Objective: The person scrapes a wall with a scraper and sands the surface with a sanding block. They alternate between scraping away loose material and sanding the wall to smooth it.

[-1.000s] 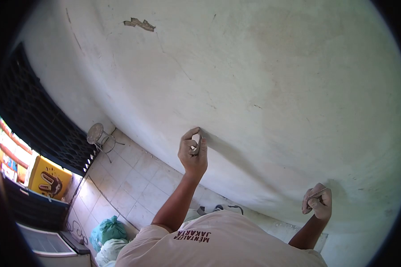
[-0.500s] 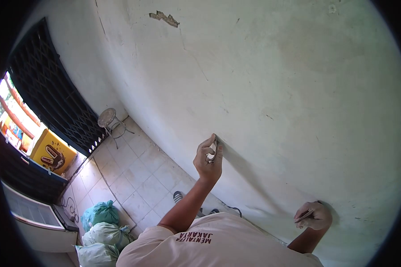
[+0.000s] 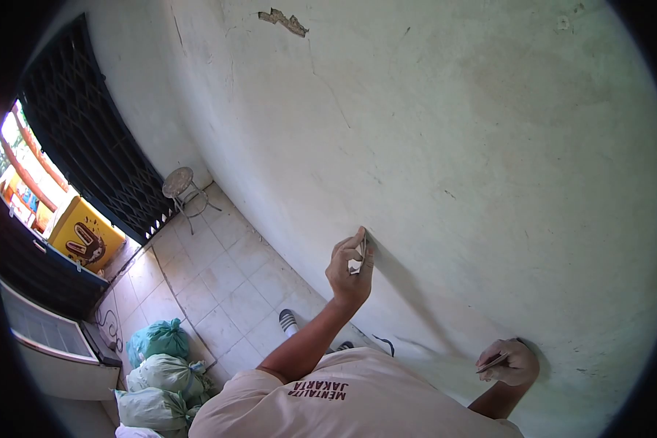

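My left hand [image 3: 350,276] is closed around a thin, flat, pale piece [image 3: 362,252], pinched between thumb and fingers. Its fingertips are right at the pale plastered wall [image 3: 445,241], and a long shadow runs from them down to the right. Lower and to the right, my right hand [image 3: 515,362] grips another thin flat piece [image 3: 493,363], brownish and seen nearly edge-on. That hand is close against the wall too, with a shadow beside it. Both hands look dusty. The exact kind of either piece does not show.
Cracks and a chipped patch [image 3: 283,22] mark the upper wall. A round stool [image 3: 179,182] stands by the dark folding gate [image 3: 87,124]. Several tied plastic bags [image 3: 157,343] lie on the tiled floor [image 3: 219,306] at left, near a glass-topped cabinet [image 3: 44,328]. A yellow box [image 3: 87,237] sits at the doorway.
The view has shifted slightly. Against the wall, both hands have moved a little lower, the right one also slightly leftward. Each still holds its flat piece.
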The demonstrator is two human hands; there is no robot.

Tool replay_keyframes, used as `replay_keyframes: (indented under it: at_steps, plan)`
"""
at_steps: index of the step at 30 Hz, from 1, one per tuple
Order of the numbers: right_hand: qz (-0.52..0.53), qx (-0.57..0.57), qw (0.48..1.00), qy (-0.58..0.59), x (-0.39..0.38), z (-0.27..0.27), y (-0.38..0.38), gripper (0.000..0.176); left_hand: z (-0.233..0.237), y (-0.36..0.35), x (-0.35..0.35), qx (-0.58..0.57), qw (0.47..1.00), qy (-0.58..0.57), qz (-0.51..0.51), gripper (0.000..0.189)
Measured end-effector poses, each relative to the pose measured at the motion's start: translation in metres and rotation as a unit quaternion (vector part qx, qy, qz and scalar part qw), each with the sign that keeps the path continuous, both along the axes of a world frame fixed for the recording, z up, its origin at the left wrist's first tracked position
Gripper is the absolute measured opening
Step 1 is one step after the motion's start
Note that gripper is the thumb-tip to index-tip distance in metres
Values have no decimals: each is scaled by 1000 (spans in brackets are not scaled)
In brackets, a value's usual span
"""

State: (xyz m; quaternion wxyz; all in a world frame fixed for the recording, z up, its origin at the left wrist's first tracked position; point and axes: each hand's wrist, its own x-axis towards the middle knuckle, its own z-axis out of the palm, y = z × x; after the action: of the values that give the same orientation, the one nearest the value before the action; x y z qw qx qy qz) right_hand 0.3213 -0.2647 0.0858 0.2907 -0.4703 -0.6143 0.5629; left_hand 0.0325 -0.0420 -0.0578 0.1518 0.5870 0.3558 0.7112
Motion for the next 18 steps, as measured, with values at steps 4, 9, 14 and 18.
replay_keyframes:
  at_steps: [4, 9, 14, 18]
  plan:
    - [-1, 6, 1000, -4, -1, 2, 1, 23, 0, -8, 0, 3, 1000, 17, -15, 29]
    - [-10, -5, 1000, 6, 0, -1, -2, 23, -5, -22, -8, -15, 996, 45, -74, 29]
    - [26, 37, 999, -2, 3, -3, 0, 20, 5, -13, -29, -78, 997, -15, -22, 28]
    - [15, 27, 1000, -4, -2, 1, 1, 22, 20, 24, -40, -92, 991, -92, -26, 24]
